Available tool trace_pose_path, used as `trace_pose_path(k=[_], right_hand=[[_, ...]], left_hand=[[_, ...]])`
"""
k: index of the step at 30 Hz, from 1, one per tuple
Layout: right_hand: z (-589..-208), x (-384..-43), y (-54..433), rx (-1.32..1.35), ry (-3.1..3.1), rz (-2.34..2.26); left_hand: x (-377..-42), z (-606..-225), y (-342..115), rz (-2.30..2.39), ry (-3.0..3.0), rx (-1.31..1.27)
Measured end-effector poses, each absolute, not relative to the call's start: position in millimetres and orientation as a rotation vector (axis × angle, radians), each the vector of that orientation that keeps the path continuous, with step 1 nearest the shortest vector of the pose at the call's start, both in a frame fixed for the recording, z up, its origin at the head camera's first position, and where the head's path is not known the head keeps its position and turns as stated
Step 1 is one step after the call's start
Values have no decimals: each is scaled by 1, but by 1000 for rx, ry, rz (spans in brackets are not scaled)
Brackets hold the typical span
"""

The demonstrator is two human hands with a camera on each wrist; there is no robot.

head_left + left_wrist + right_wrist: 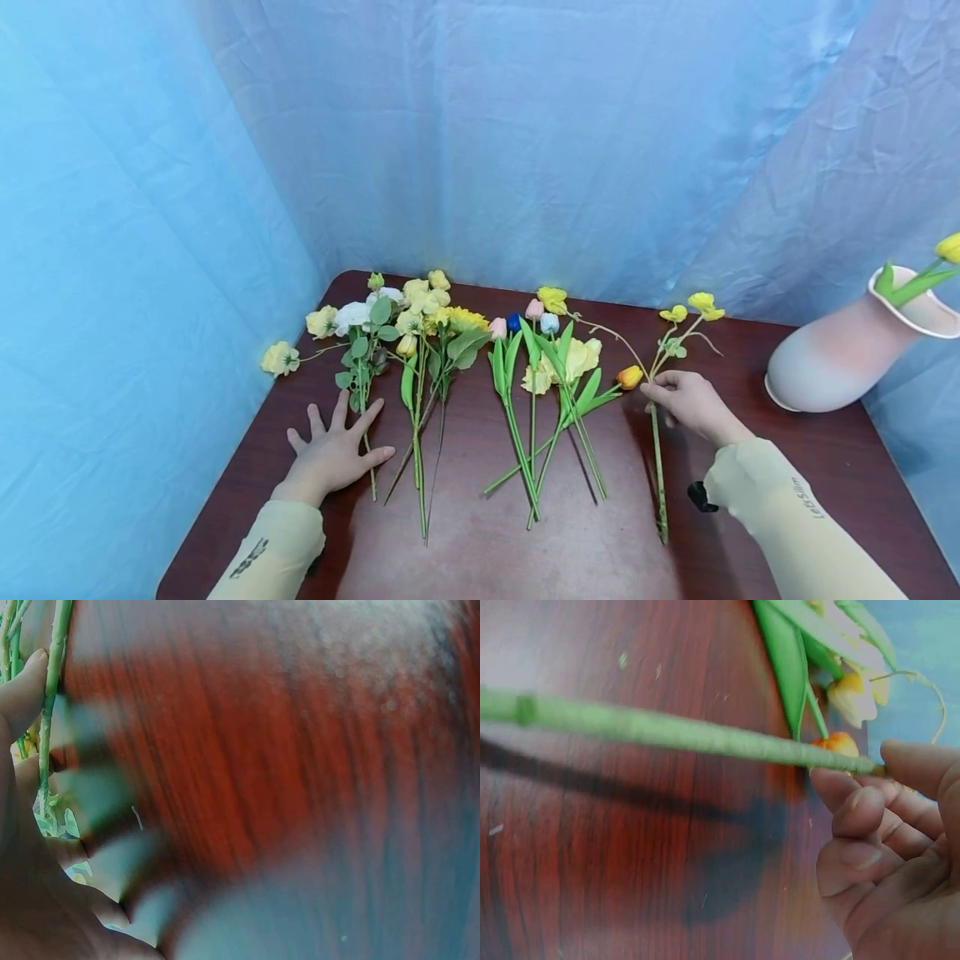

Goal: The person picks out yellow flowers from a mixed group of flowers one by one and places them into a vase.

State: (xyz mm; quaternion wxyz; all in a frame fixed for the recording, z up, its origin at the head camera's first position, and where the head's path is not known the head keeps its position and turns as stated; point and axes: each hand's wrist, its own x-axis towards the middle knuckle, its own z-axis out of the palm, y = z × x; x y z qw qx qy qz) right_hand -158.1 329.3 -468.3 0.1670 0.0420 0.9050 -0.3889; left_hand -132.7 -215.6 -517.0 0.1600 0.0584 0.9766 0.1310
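Between thumb and fingers, my right hand [693, 407] pinches the green stem [667, 729] of a branching artificial flower with small yellow blooms [702, 305]. Its lower stem hangs toward the front, casting a shadow on the table in the right wrist view. My left hand [336, 447] lies with fingers spread beside the stems of a white and pale-yellow flower bunch [352, 318]. In the left wrist view a stem [49, 712] passes by the thumb; whether they touch I cannot tell. An orange tulip [629, 377] lies just left of my right hand.
Several tulips with green leaves [510, 367] lie mid-table, near a pale-yellow flower [581, 360]. A yellow sunflower-like bloom [459, 319] lies further left. A pink-and-white vase [832, 354] holding a yellow tulip [951, 247] stands at the right. Blue curtains [487, 150] hang behind the brown table [570, 554].
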Motion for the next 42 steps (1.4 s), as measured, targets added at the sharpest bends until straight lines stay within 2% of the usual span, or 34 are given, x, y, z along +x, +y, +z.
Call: trace_pose_path(k=[16,22,42], right_hand=[[-450,-155,331,139,2497,-1284],[-432,-150,329,124,2528,-1292],[-362,-144,325,-157,3171,-724]], left_hand=[[-133,-519,-216,392,2789,161],[-133,-518,-216,394,2789,162],[-132,-518,-216,401,2782,163]])
